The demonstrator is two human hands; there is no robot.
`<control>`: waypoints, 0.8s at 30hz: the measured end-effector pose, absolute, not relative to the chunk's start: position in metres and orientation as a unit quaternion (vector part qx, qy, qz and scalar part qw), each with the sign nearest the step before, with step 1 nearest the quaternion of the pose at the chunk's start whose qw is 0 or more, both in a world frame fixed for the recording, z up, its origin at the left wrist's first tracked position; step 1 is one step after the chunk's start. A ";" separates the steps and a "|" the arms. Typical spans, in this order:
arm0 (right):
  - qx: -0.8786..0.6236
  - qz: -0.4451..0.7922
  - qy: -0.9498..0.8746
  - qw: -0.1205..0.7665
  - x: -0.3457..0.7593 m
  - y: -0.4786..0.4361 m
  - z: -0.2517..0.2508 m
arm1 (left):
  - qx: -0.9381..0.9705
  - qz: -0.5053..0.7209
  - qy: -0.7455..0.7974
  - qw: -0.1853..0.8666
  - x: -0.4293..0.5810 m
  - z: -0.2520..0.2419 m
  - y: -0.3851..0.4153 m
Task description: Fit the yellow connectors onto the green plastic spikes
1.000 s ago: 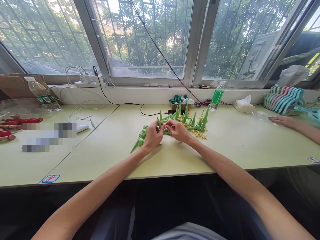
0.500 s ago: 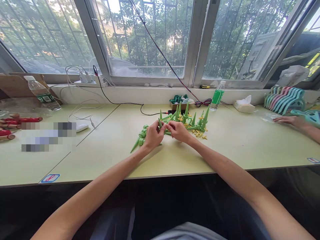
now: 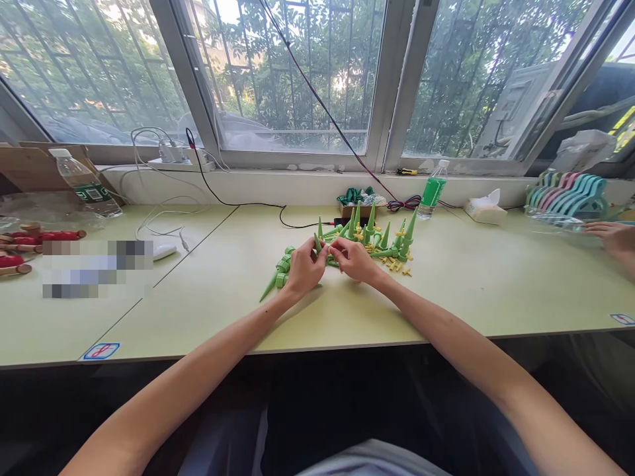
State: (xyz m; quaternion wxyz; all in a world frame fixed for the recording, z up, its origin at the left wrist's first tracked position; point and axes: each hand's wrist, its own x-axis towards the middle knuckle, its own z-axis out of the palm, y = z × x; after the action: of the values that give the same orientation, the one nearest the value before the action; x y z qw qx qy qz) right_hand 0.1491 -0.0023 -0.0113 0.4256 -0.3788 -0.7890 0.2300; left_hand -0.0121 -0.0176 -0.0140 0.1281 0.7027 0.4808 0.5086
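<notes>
My left hand [image 3: 306, 266] is closed round a green spike, whose pointed end sticks up between thumb and fingers. My right hand [image 3: 351, 259] is pinched close beside it, its fingertips meeting the left ones; whatever small thing it holds is hidden. Behind and to the right of my hands, several green cone spikes [image 3: 409, 235] stand or lie in a cluster. Small yellow cross-shaped pieces [image 3: 395, 266] lie scattered at its front right. More green parts with ribbed caps [image 3: 282, 266] lie to the left of my left hand.
At the back stand a green-labelled bottle [image 3: 432, 190], a tissue box [image 3: 486, 209] and a small cardboard box [image 3: 364, 210]. Another person's hand [image 3: 612, 236] rests at the far right near blue and pink hangers [image 3: 570, 195]. Red wooden pieces [image 3: 54, 236], another bottle [image 3: 86, 185] and cables occupy the left.
The other person's hand at the far right has moved further right, along with a blue hanger. My own hands have barely moved.
</notes>
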 end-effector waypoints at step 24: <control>-0.389 0.222 -0.793 0.413 0.150 -0.001 -0.014 | 0.712 0.504 0.470 0.136 -0.011 -0.014 -0.020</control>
State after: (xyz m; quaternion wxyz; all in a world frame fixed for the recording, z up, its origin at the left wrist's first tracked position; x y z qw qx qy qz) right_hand 0.1495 -0.0007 -0.0136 0.4132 -0.3894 -0.7928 0.2215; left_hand -0.0112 -0.0197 -0.0137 0.1358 0.7115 0.4702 0.5042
